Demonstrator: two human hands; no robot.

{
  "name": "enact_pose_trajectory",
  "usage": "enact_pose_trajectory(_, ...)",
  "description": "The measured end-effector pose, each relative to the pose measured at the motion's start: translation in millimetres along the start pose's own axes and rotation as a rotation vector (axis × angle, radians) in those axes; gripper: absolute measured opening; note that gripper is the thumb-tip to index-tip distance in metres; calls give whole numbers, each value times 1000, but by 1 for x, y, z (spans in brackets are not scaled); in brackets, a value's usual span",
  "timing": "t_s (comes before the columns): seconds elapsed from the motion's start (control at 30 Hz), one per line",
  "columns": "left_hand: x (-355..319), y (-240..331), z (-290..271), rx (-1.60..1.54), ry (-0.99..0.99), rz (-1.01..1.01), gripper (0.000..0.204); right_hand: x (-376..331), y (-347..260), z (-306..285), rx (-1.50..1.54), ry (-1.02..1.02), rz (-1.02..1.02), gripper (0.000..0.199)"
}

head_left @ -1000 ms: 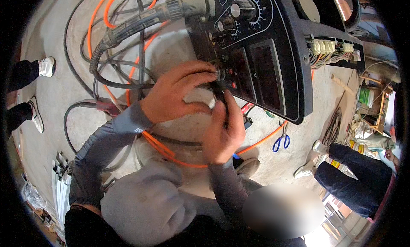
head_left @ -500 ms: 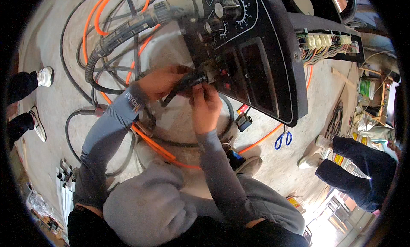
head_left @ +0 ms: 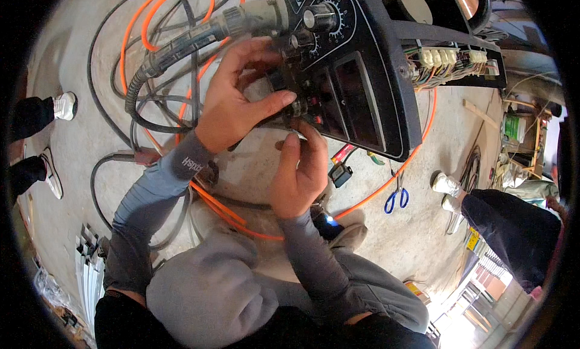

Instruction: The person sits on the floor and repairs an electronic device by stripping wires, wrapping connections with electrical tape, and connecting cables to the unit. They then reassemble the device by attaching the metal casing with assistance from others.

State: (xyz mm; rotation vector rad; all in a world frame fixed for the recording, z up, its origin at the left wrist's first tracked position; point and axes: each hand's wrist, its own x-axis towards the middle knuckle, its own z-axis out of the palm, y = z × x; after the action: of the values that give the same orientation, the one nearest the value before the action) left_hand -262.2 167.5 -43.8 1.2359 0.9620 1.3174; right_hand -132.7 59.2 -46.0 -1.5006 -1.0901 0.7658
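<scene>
A black machine control panel [head_left: 356,98] with knobs hangs tilted in front of me. My left hand [head_left: 232,104] curls around a black cable plug [head_left: 275,80] at the panel's left side, its thumb stretched over the socket area. Part of the plug is hidden by my fingers. Just below the panel's lower left edge, my right hand [head_left: 301,174] has its fingers curled and thumb raised close to the same spot. Whatever lies between those fingertips is hidden. A thick ribbed black cable [head_left: 136,95] runs to a large round connector [head_left: 257,14] higher on the panel.
Orange hoses [head_left: 217,207] and black cables loop over the concrete floor. Blue-handled scissors [head_left: 396,201] and a small black device [head_left: 341,174] lie to the right. Two people's legs stand at left and right. Exposed wiring [head_left: 444,59] shows behind the panel.
My left hand has moved up and opened wider around the plug, with its thumb now on the socket area. My right hand has dropped slightly. The panel appears shifted a little left and up.
</scene>
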Motion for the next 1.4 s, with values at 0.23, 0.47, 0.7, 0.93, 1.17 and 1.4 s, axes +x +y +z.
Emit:
enact_pose_trajectory(0.23,-16,-11,-6,40,-111,181,79,40,-42,17,-235,-107,-220,37)
enact_pose_trajectory(0.47,-35,11,-10,0,-341,194,81,12,-32,-16,-232,-95,7,37)
enact_pose_trajectory(0.7,-14,-28,-42,31,-360,-687,40,2,55,-22,62,-175,260,31)
enact_pose_trajectory(0.93,-4,-30,-33,-38,-263,-675,45,24,91,19,299,-244,309,19)
enact_pose_trajectory(1.17,-25,13,-24,616,-7,416,62,-4,15,-15,-57,48,-8,27)
enact_pose_trajectory(1.4,-61,9,-20,834,-321,389,66,16,-51,-12,-214,-197,-6,38)
